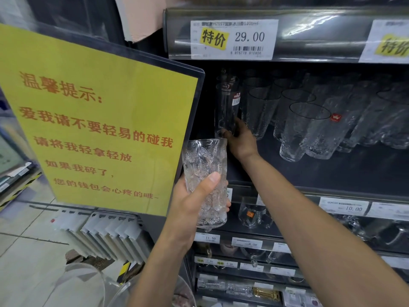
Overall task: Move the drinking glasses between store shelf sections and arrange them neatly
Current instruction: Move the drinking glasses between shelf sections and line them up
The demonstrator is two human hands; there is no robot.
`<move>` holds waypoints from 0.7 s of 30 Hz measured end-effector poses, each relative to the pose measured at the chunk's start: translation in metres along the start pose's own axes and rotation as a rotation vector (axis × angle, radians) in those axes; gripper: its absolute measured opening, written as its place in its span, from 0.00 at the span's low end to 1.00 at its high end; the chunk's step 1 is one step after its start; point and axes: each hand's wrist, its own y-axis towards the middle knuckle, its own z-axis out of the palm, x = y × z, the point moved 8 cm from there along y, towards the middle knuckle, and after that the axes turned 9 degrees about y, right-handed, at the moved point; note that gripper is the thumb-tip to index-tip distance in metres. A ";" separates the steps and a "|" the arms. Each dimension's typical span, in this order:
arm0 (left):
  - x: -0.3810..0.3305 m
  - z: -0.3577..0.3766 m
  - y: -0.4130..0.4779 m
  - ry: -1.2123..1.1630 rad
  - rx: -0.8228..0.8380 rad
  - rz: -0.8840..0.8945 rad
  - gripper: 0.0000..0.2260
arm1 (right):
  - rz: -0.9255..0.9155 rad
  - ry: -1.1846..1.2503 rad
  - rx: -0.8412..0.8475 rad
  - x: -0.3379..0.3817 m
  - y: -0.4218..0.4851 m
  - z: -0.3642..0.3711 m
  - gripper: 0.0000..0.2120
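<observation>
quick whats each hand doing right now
Left hand: holds the embossed clear glass tumbler.
Right hand: grips the base of the plain tall clear glass.

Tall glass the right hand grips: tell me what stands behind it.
Behind the tall glass, a second glass shows only its top; the rest is covered.

Clear embossed glass [204, 180] in the left hand [190, 202], rough with a raised pattern and sparkling; the right hand [241, 142] grips a smooth, plain tall glass [226, 107]. Beside it, tumblers [305, 129] with a hammered, dimpled skin. Dark matt shelf [332, 169] underneath. Yellow paper sign [99, 120] under a shiny plastic sleeve; paper price label [234, 38] behind a glossy clear strip.
</observation>
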 end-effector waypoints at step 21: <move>-0.002 0.004 -0.012 -0.012 0.055 -0.003 0.28 | 0.176 -0.073 0.161 0.003 -0.044 -0.028 0.20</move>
